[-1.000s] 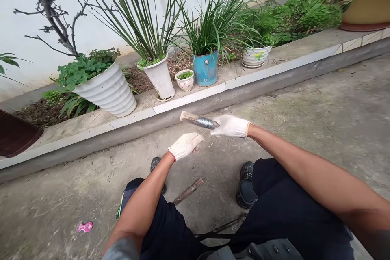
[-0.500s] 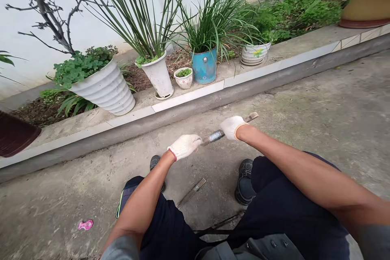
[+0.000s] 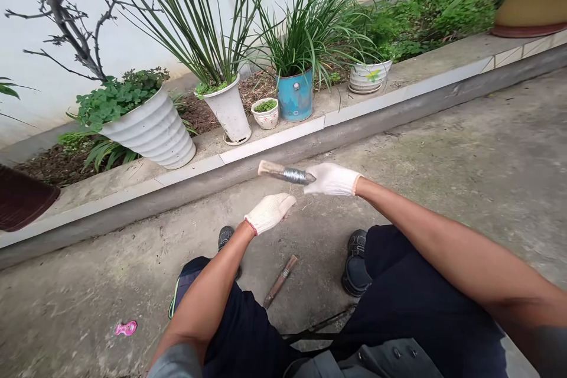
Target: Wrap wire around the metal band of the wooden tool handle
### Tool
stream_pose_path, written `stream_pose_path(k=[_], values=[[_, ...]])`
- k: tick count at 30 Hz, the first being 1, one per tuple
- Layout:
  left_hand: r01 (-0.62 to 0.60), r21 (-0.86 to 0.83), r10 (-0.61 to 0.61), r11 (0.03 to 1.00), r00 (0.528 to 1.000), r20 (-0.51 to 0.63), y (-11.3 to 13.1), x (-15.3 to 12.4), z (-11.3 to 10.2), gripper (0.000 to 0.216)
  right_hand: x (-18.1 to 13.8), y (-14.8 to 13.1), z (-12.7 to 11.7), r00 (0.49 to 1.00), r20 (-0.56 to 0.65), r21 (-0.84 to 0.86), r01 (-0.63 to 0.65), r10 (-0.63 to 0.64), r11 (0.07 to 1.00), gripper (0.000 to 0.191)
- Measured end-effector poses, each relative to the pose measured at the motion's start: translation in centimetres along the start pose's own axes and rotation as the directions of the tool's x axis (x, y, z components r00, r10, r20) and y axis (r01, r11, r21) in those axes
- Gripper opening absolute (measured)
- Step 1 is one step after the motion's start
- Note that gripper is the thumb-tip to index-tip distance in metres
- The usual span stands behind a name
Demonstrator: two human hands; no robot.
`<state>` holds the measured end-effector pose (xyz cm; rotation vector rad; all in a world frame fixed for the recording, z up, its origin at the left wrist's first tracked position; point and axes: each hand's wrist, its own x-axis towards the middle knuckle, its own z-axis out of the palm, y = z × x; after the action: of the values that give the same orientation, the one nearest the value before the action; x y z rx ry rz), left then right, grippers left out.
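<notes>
My right hand (image 3: 334, 179), in a white knitted glove, is closed around one end of a wooden stick (image 3: 269, 169). Silvery wire (image 3: 296, 176) is wound round the stick's middle, and its pale blunt end points left. Just below and to the left is my gloved left hand (image 3: 269, 212), its fingers pinched together. From those fingertips a thin strand seems to run up towards the wound wire. On the ground between my feet lies a second wooden stick (image 3: 275, 290), also bound with a band of wire near its upper end.
A low tiled ledge (image 3: 274, 146) crosses in front, carrying a ribbed white pot (image 3: 155, 130), a tall white pot (image 3: 230, 115), a small pot (image 3: 266, 118) and a blue pot (image 3: 295, 100). A pink object (image 3: 126, 328) lies on the concrete at left. My shoes (image 3: 355, 263) flank the second stick.
My right hand has swung the wound stick round, so its free end now points left above my left hand. The left hand stays nearly in place, apart from the stick.
</notes>
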<state>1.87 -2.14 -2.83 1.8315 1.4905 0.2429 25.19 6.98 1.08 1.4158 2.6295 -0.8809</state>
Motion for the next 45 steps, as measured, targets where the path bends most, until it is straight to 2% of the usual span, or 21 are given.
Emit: stream_pose_path(k=[3,5,8,12,15,17,18,20,23,27,30,34,38,40,42,44,45], values=[[-0.015,0.102,0.014,0.995,1.000,0.005,0.1,-0.2,-0.1,0.038,0.9,0.1,-0.2,0.986,-0.104,-0.234,-0.150,0.128,0.961,0.032],[-0.023,0.139,0.019,0.990,0.999,0.031,0.1,-0.2,-0.3,0.036,1.1,0.2,0.0,0.977,-0.100,-0.351,-0.213,0.189,0.912,0.035],[-0.061,0.194,0.055,0.979,0.998,0.035,-0.1,-0.2,-0.6,0.035,0.8,-0.2,0.7,0.976,-0.044,-0.440,-0.212,0.215,0.873,0.038],[-0.110,0.255,0.105,0.961,0.994,0.034,-0.5,0.0,-1.0,0.035,-0.1,-0.7,1.4,0.974,0.175,-0.473,-0.048,0.147,0.880,0.027],[-0.107,0.170,0.099,0.980,0.994,0.053,-0.5,-0.1,-1.0,0.035,-0.8,-0.2,1.3,0.915,0.403,-0.361,0.130,0.029,0.924,0.019],[-0.092,0.065,0.088,0.994,0.994,0.064,-0.4,-0.1,-0.7,0.034,-1.0,0.3,1.1,0.872,0.480,-0.212,0.219,-0.094,0.952,0.021],[-0.079,0.009,0.078,0.997,0.995,0.060,-0.4,-0.1,-0.6,0.033,-1.1,0.5,1.0,0.874,0.462,-0.131,0.236,-0.151,0.963,0.022],[-0.052,-0.081,0.055,0.995,0.998,0.036,-0.3,-0.1,-0.2,0.034,-0.9,0.3,0.7,0.923,0.323,-0.012,0.225,-0.209,0.974,0.025],[-0.012,-0.127,0.009,0.992,1.000,-0.024,-0.1,0.1,0.0,0.042,-0.2,-0.5,0.3,0.994,0.039,-0.014,0.100,-0.100,0.995,0.031],[0.044,-0.132,-0.050,0.990,0.998,-0.047,0.1,0.2,0.0,0.034,0.8,-0.8,-0.2,0.982,-0.160,-0.085,-0.119,0.105,0.989,0.036],[0.038,-0.052,-0.039,0.998,0.999,-0.022,0.1,0.1,0.0,0.033,1.2,-0.1,-0.4,0.960,-0.189,-0.199,-0.241,0.204,0.950,0.040],[0.012,0.065,-0.010,0.998,0.999,-0.038,0.0,0.1,-0.3,0.035,1.2,0.6,-0.1,0.960,-0.066,-0.389,-0.276,0.272,0.879,0.041],[-0.051,0.161,0.055,0.986,0.998,-0.017,-0.1,0.0,-0.8,0.036,0.5,0.7,1.2,0.957,0.175,-0.439,-0.134,0.230,0.889,0.025],[-0.053,0.157,0.053,0.986,0.999,0.009,-0.1,-0.1,-1.0,0.035,-0.1,0.8,1.8,0.933,0.327,-0.405,-0.005,0.150,0.914,0.020],[-0.046,0.122,0.043,0.992,0.999,0.028,-0.2,-0.1,-0.9,0.035,-0.9,0.9,1.9,0.882,0.471,-0.316,0.166,0.003,0.934,0.017],[-0.055,0.060,0.053,0.997,0.998,0.034,-0.2,-0.2,-0.8,0.034,-1.4,0.9,1.5,0.849,0.506,-0.222,0.299,-0.153,0.928,0.017],[-0.060,0.016,0.060,0.998,0.998,0.029,-0.2,-0.2,-0.7,0.031,-1.6,0.9,1.2,0.861,0.468,-0.194,0.321,-0.200,0.927,0.017]])
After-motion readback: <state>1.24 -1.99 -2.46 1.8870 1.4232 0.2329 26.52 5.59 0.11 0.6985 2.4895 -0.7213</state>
